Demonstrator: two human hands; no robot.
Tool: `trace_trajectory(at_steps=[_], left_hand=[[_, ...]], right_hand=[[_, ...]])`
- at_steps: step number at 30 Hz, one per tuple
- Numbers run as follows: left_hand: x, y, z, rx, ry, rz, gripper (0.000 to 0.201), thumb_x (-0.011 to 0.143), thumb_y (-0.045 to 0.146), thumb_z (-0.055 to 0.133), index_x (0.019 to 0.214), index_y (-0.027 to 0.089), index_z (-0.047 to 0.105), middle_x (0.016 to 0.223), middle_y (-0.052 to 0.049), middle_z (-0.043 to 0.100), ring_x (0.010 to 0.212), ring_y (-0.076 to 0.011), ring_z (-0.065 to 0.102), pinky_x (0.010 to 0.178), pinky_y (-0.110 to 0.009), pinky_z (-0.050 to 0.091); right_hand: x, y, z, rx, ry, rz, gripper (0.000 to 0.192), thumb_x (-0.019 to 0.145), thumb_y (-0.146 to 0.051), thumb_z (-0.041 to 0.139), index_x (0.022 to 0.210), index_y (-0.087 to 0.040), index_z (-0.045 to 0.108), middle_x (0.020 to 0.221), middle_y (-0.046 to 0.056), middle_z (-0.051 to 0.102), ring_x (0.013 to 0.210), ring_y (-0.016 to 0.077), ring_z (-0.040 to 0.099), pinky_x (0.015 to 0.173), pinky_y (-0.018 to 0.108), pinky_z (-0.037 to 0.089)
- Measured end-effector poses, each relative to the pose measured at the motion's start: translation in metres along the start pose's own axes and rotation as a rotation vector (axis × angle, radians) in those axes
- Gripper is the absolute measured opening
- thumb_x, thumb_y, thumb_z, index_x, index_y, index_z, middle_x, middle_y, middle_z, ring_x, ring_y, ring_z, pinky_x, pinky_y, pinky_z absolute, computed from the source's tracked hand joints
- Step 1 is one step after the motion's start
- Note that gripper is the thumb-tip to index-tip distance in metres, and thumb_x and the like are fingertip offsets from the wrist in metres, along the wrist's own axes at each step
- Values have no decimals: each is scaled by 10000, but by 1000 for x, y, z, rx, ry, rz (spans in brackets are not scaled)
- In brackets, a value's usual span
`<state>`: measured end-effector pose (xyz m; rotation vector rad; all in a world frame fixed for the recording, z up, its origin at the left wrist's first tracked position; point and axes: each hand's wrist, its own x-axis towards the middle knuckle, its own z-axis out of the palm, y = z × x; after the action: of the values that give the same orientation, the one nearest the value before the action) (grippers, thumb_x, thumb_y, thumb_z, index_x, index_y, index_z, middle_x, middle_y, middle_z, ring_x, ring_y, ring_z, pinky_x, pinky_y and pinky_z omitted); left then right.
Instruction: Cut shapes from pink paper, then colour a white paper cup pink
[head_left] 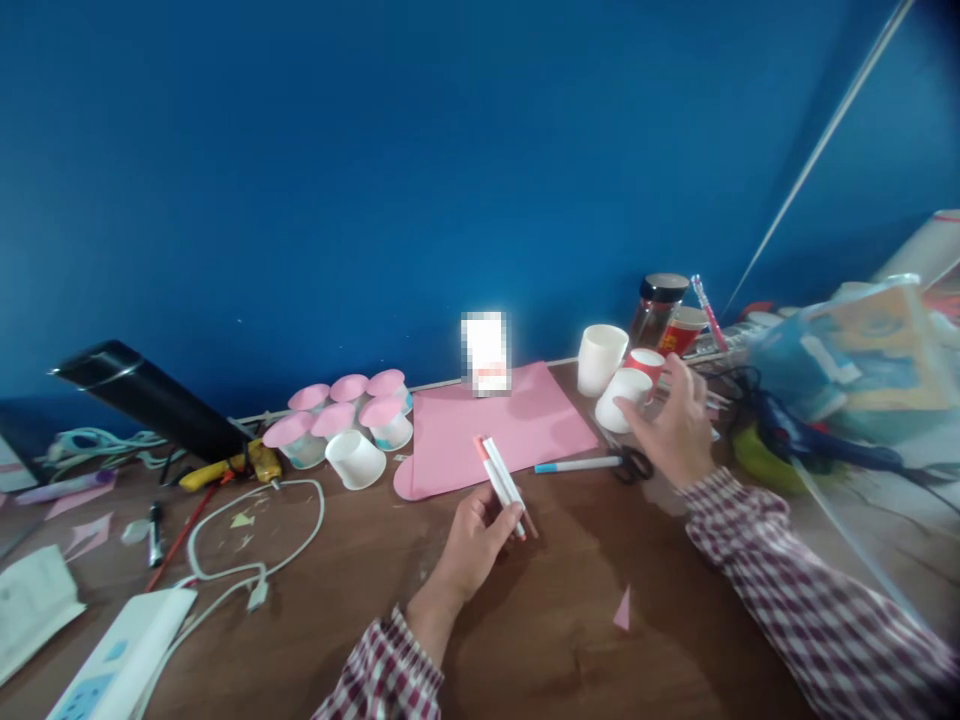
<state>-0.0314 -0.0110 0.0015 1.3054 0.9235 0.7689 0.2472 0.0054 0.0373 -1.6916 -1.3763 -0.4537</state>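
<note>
My left hand (pixel 474 545) is closed around two white marker pens (pixel 501 482) with orange-red ends, held above the brown table (pixel 570 620). My right hand (pixel 671 425) reaches to the right, fingers spread, touching a white paper cup lying on its side (pixel 622 398). Another white cup (pixel 600 358) stands upright behind it, and a red-rimmed cup (pixel 646 362) sits beside them. A blue-capped pen (pixel 576 465) and black-handled scissors (pixel 634 462) lie just left of my right hand. A pink paper sheet (pixel 487 425) lies between my hands.
Several pink-topped cups (pixel 345 410) and a tipped white cup (pixel 355 459) sit at left. A white cable (pixel 255 540), power strip (pixel 120 650), yellow tool (pixel 232 467) and black cylinder (pixel 150 395) fill the left side. A dark-lidded jar (pixel 658 305) and cluttered bags (pixel 847 360) stand right.
</note>
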Motion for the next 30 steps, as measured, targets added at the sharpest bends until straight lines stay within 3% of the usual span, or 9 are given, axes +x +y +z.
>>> trace_trajectory(at_steps=[3,6,10,13,17,21,25,28,30], left_hand=[[0,1,1,-22,-12,22,263,815,393,550,869,135,554,671,-37,646,561,-96,507,507,-199,366],[0,1,3,-64,-22,57,248,816,381,553,834,134,545,654,-31,633,579,-105,523,542,-214,389],[2,2,3,-66,-24,85,262,805,380,573,839,120,560,623,-13,597,555,-96,505,551,-220,394],[2,2,1,-65,-55,107,274,811,385,565,858,115,566,638,-21,603,568,-101,516,551,-221,400],[2,1,1,-126,-59,104,292,795,363,592,943,113,559,655,-22,604,569,-108,530,536,-223,406],[3,-1,2,-275,-6,100,361,796,317,597,1085,135,482,733,-24,615,604,-115,558,554,-234,428],[3,2,3,-287,-27,89,307,802,287,582,1052,122,518,801,-43,616,611,-100,544,566,-233,433],[3,3,2,-257,-34,76,281,808,285,567,1027,109,559,766,-43,612,611,-100,541,569,-229,426],[3,3,1,-253,-32,49,272,808,291,567,1006,103,573,731,-44,614,601,-97,540,553,-214,405]], right_hand=[[-7,-40,-11,186,-87,-68,544,817,-345,568,1296,-142,407,1266,171,482,1188,312,434,969,471,399],[-24,-84,-7,487,-544,-127,344,849,-312,536,1171,-194,514,1111,113,601,1023,253,577,865,396,493],[-48,-121,12,817,-912,91,198,864,-323,500,997,-183,543,892,56,650,726,179,664,615,285,552],[-58,-128,24,981,-1063,306,180,863,-361,480,873,-182,487,632,-32,575,387,115,563,332,214,444],[-61,-126,31,1082,-1082,466,219,846,-397,501,879,-184,465,533,-66,526,337,117,540,263,185,385],[-58,-123,31,1091,-1041,513,266,848,-424,503,965,-185,508,578,-41,581,357,120,559,283,191,401],[-55,-120,27,1056,-1016,565,315,829,-427,530,1027,-183,544,606,-27,595,370,126,555,300,218,425],[-52,-116,28,1007,-1008,523,323,833,-437,511,1008,-172,566,604,-19,588,397,140,552,330,250,443],[-48,-110,30,915,-940,387,307,840,-431,504,968,-165,588,643,5,610,501,167,593,424,275,486]])
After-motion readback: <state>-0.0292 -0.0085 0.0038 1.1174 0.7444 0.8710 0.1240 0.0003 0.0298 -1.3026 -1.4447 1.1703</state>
